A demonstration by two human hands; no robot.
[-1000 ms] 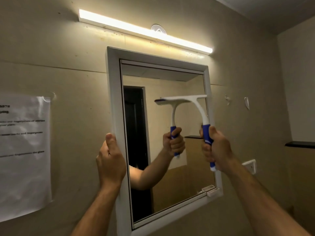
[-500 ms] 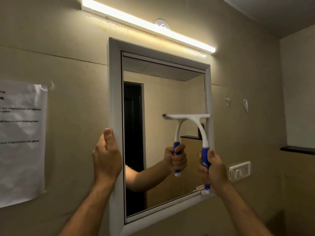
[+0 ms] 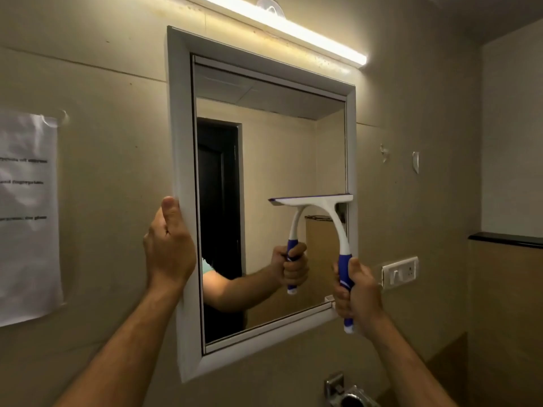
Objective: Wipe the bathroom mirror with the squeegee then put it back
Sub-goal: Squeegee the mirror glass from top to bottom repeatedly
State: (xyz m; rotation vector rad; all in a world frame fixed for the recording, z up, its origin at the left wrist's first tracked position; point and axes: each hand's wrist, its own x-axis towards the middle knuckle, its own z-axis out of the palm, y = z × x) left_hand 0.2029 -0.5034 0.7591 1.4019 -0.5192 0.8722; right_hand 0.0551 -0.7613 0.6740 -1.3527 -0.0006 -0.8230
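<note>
Now gripping the blue-and-white squeegee [image 3: 326, 218] by its blue handle in the right hand [image 3: 357, 292], fist closed, blade flat against the glass low on the right side of the mirror [image 3: 270, 136]. Left hand [image 3: 169, 245] wrapped round the white frame's left edge. Lit tube light [image 3: 282, 27] above; taped paper notice [image 3: 26, 212] on the wall, far left.

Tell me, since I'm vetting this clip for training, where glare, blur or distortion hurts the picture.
Head view: the light bar above the mirror blows out to white; the notice at left is too blurred to read; wide-angle bending tilts the mirror frame; the right hand and squeegee stay sharp, and the left hand too.
</note>
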